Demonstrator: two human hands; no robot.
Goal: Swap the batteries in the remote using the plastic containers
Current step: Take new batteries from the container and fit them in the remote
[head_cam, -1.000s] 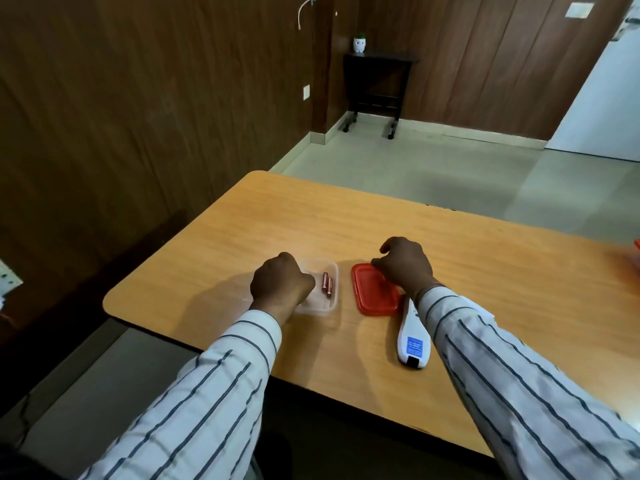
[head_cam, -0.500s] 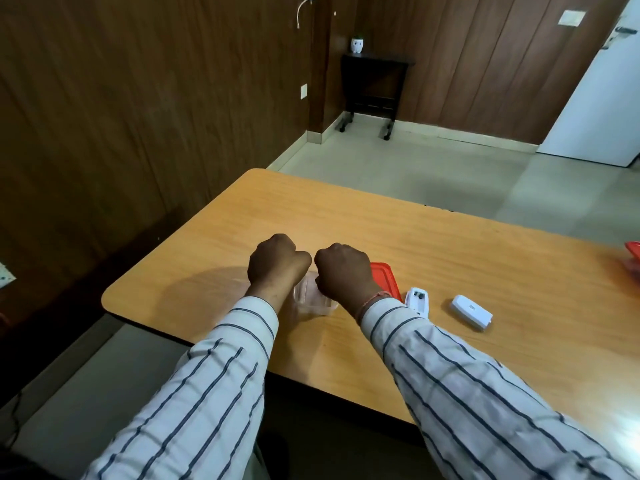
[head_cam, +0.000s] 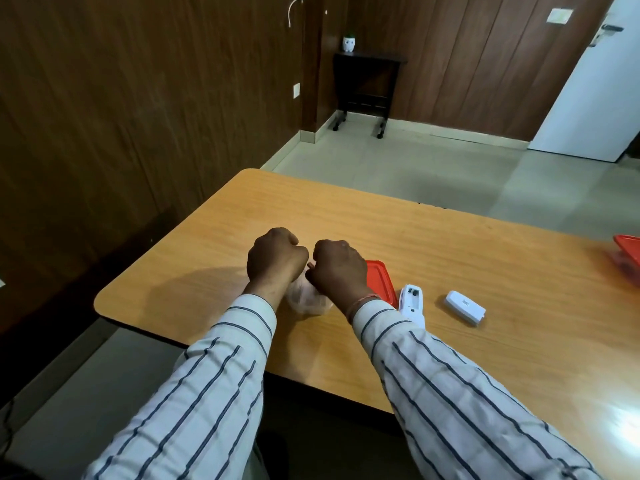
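Observation:
A small clear plastic container (head_cam: 309, 302) sits near the table's front edge, mostly covered by both hands. My left hand (head_cam: 276, 258) is curled at its left side, seemingly gripping it. My right hand (head_cam: 338, 269) is curled over its right side, fingertips turned down and hidden; I cannot see any batteries. The container's red lid (head_cam: 380, 277) lies flat just to the right. Beside it lies the white remote (head_cam: 411, 300) with its battery bay uncovered, partly under my right sleeve. Its white battery cover (head_cam: 464, 307) lies apart, further right.
A second container with a red lid (head_cam: 628, 255) sits at the table's far right edge. The wooden table (head_cam: 398, 233) stretches away behind the hands. A wood-panelled wall is on the left, and a small dark side table (head_cam: 369, 81) stands across the room.
My right hand has moved left from the red lid to the clear container, next to my left hand. In the last half second both hands have barely shifted.

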